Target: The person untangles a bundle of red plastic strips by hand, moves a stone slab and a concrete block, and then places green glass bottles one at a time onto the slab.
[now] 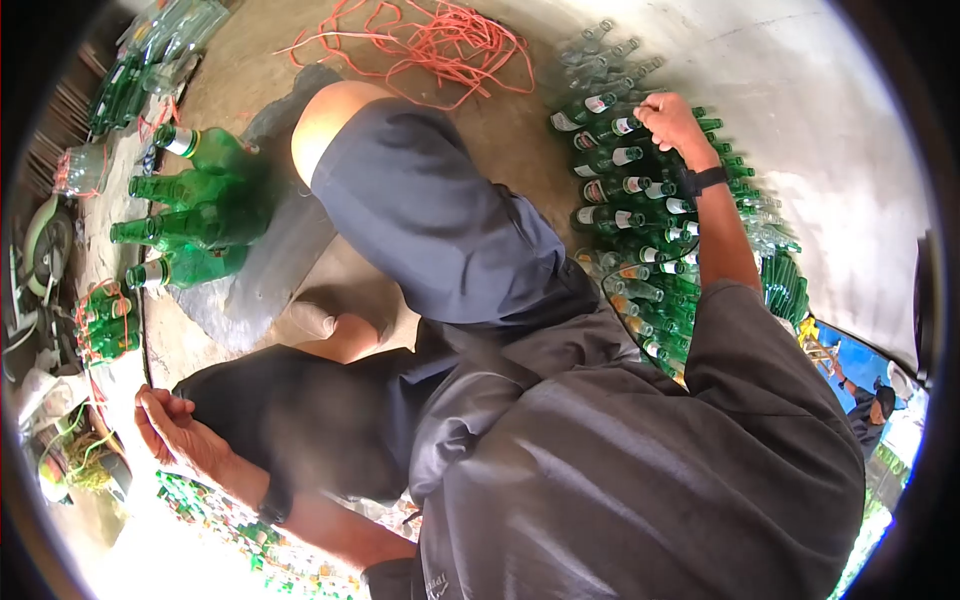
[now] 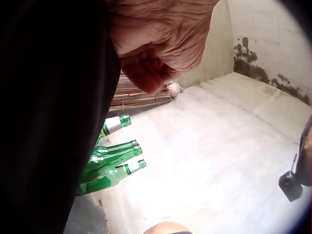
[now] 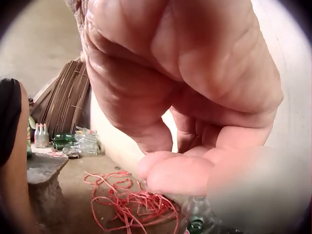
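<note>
My right hand (image 1: 675, 125) is above the near rows of green bottles (image 1: 610, 160) on the right in the head view. Its fingers curl in toward the thumb, and nothing shows between them in the right wrist view. A bottle's clear glass neck (image 3: 197, 207) shows just below the fingertips there. My left hand (image 1: 180, 430) is beside the left knee, palm up, fingers loosely bent and holding nothing. Ahead of that knee, several green bottles (image 1: 205, 215) stand together on a grey slab (image 1: 235, 300); some have white and gold neck labels.
Tangled red strapping (image 1: 440, 45) lies on the floor ahead. Clear and green bottles (image 1: 165, 50) are piled at the far left, near a tied bundle of green bottles (image 1: 108, 325). A pale wall (image 1: 840, 130) borders the bottle rows on the right. Another person (image 1: 870, 410) appears at the far right.
</note>
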